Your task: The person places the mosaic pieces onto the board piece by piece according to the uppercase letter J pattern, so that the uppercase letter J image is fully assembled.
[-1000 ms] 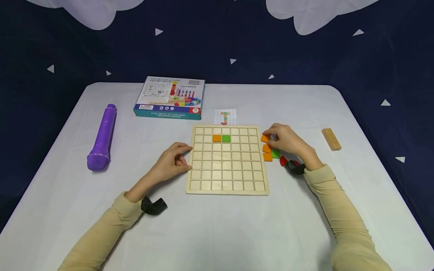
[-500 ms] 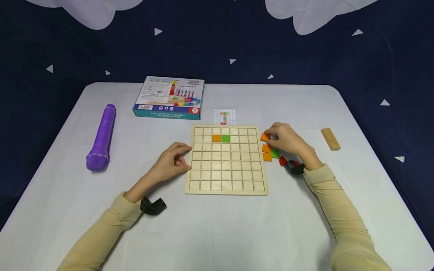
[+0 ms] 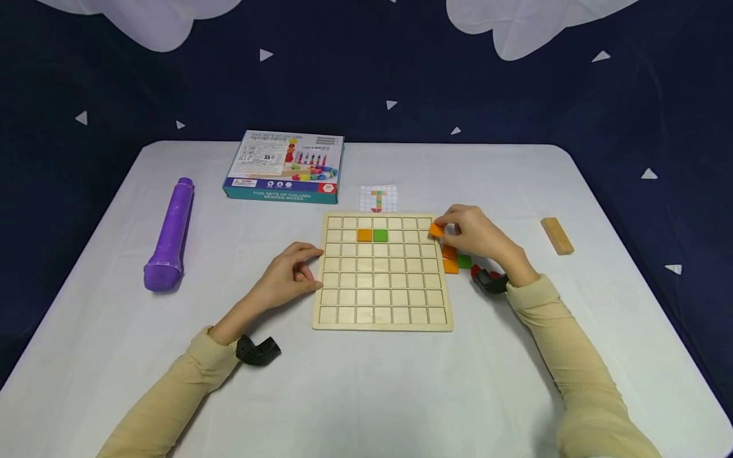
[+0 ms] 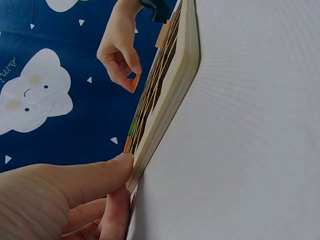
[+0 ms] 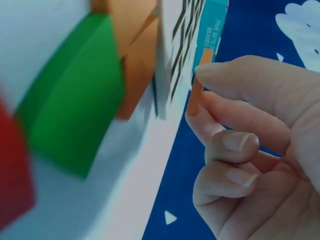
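My right hand (image 3: 480,233) pinches an orange square tile (image 3: 436,230) between thumb and index finger, over the board's upper right edge. In the right wrist view the tile (image 5: 200,82) is held edge-on, raised off the table. My left hand (image 3: 286,275) touches the left edge of the wooden grid board (image 3: 382,322) with thumb and index fingertips set apart. On the board an orange tile (image 3: 364,235) and a green tile (image 3: 380,235) sit side by side in the second row. Loose orange tiles (image 3: 450,266), green tiles (image 5: 75,100) and a red piece (image 5: 12,175) lie right of the board.
A pattern card (image 3: 378,198) lies behind the board. Farther back is a beaded-boxes carton (image 3: 283,166). A purple microphone-shaped object (image 3: 170,235) lies at left, and a wooden block (image 3: 557,236) at right. Black wrist devices (image 3: 259,351) are on both wrists.
My right hand has lifted the orange tile from the loose group and moved it slightly left, over the board's edge. My left hand stays at the board's left edge.
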`<state>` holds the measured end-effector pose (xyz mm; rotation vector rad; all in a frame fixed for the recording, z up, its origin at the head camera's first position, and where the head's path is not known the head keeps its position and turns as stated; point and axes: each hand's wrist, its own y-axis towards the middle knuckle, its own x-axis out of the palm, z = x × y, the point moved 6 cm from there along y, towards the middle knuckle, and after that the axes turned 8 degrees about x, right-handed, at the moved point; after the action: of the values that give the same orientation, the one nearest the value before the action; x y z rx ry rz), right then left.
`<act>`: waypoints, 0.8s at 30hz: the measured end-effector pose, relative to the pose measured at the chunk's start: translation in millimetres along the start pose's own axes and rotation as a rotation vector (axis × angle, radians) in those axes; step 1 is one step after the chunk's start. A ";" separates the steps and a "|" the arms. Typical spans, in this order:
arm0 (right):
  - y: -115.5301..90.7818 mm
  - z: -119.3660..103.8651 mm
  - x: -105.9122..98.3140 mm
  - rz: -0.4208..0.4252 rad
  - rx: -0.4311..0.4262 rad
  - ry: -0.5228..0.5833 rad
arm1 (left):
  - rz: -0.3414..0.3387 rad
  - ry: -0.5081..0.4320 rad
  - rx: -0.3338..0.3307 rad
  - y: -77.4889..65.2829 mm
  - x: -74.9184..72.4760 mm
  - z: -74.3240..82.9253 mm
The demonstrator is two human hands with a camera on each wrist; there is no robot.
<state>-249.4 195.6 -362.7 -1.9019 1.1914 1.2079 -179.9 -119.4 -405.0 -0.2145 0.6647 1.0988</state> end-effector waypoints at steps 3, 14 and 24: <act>4.8 -7.2 1.4 -0.010 -0.021 -0.007 | 0.000 -0.003 -0.003 -0.6 0.4 -0.8; 18.1 -29.8 8.1 -0.048 -0.068 -0.001 | -0.001 -0.001 0.008 2.5 -1.5 -0.2; 30.1 -45.5 20.5 -0.116 -0.091 -0.033 | 0.003 -0.009 0.000 0.8 -0.8 -0.6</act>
<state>-255.2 137.6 -362.6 -1.9810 1.0099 1.2451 -181.1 -120.0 -404.9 -0.2083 0.6577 1.1021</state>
